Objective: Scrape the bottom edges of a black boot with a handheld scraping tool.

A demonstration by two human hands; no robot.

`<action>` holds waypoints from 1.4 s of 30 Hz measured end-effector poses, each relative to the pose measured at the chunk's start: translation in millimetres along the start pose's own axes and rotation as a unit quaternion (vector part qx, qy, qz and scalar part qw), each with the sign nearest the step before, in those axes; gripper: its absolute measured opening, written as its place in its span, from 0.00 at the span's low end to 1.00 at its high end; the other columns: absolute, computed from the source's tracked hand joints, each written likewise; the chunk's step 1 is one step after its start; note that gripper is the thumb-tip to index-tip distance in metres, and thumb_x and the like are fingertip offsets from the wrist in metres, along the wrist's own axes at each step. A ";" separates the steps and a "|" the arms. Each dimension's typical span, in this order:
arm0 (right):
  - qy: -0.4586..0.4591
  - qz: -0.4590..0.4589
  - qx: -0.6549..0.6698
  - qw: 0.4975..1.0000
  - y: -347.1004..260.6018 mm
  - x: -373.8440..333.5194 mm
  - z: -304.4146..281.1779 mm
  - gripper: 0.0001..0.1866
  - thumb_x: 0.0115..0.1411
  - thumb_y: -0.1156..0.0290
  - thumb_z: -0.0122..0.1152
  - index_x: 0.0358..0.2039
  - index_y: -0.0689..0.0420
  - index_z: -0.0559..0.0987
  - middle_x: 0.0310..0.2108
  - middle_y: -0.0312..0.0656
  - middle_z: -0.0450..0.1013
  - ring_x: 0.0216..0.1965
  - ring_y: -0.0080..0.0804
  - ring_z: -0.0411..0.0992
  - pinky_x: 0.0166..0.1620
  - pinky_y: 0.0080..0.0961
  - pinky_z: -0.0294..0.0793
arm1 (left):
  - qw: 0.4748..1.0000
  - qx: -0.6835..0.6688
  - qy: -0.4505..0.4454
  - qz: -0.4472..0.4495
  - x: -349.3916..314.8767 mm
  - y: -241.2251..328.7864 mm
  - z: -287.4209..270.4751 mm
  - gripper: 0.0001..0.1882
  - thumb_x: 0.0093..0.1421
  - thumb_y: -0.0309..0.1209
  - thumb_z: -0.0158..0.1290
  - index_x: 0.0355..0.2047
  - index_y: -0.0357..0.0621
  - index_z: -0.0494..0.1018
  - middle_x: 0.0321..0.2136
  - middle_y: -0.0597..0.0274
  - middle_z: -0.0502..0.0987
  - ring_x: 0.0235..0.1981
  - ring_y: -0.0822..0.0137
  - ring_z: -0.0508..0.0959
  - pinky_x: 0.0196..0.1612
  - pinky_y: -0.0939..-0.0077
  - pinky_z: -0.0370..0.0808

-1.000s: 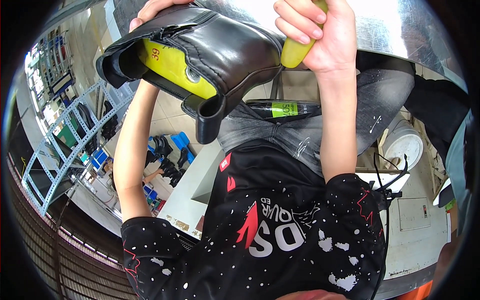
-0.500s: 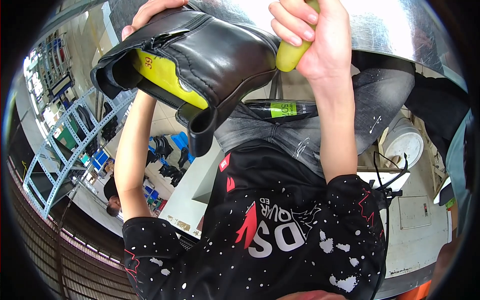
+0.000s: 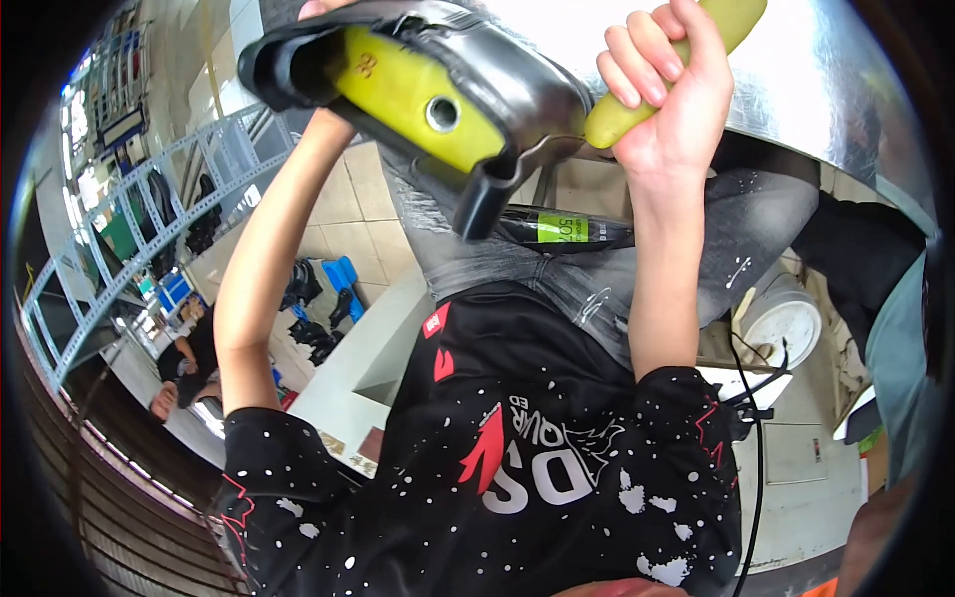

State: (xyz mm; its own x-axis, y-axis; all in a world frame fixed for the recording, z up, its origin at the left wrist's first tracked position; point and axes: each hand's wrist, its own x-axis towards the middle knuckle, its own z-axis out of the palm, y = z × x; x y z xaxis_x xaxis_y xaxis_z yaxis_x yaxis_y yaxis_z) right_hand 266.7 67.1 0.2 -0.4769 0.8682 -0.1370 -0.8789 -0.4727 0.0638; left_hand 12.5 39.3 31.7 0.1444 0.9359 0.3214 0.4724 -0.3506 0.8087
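Note:
A black leather boot (image 3: 497,70) is tilted at the top of the view, its open top toward the left. Inside it sits a yellow-green shoe last (image 3: 398,85) with a round metal-rimmed hole. My left hand (image 3: 323,8) grips the boot from behind; most of that hand is hidden by the leather. To the right, my right hand (image 3: 676,104) is closed round a smooth yellow-green handle (image 3: 734,25) with a rounded lower end beside the boot. The handle's upper end runs out of the frame, so what it belongs to does not show.
A shiny metal tabletop (image 3: 796,80) lies beyond my hands. A dark bottle with a green label (image 3: 562,229) rests across my lap. At the right stands a white bucket (image 3: 781,323). Metal racking (image 3: 129,239) and another person (image 3: 184,373) are at the left.
The boot has shifted right and turned, showing more of the last and its hole. My right hand has moved right, and the handle now leans with its upper end to the right.

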 end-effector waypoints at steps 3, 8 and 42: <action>0.118 -0.026 -0.186 0.975 4.3 3.2 10.0 0.14 0.70 0.65 0.53 0.26 0.49 0.65 0.13 0.25 0.53 0.11 0.15 0.49 0.16 0.17 0.51 | 0.893 -0.412 0.139 0.117 -5.9 -44.0 16.9 0.37 0.73 0.48 0.20 0.36 0.34 0.77 0.36 0.49 0.80 0.40 0.57 0.76 0.51 0.62 0.71; 0.180 -0.062 -0.229 0.955 9.9 6.6 16.8 0.14 0.69 0.64 0.56 0.28 0.51 0.65 0.15 0.25 0.51 0.14 0.15 0.48 0.17 0.18 0.47 | 0.988 -0.005 0.156 0.007 -14.0 -18.5 -2.5 0.28 0.70 0.40 0.31 0.34 0.38 0.80 0.38 0.52 0.83 0.41 0.54 0.81 0.54 0.61 0.72; 0.114 -0.061 -0.219 0.967 -3.6 4.9 0.8 0.19 0.74 0.63 0.51 0.24 0.50 0.63 0.13 0.26 0.48 0.11 0.13 0.45 0.12 0.13 0.47 | 0.976 0.147 0.157 0.027 -12.8 -4.3 14.2 0.28 0.70 0.39 0.28 0.30 0.41 0.78 0.34 0.54 0.82 0.41 0.51 0.79 0.56 0.58 0.68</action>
State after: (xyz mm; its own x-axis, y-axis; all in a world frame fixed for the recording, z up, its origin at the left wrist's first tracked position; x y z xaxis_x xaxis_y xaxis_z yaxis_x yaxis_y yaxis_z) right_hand 267.6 73.1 0.1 -0.3120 0.8891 -0.3349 -0.8158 -0.4314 -0.3851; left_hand 21.0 29.4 17.1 -0.0761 0.8438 0.5313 0.7068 -0.3302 0.6256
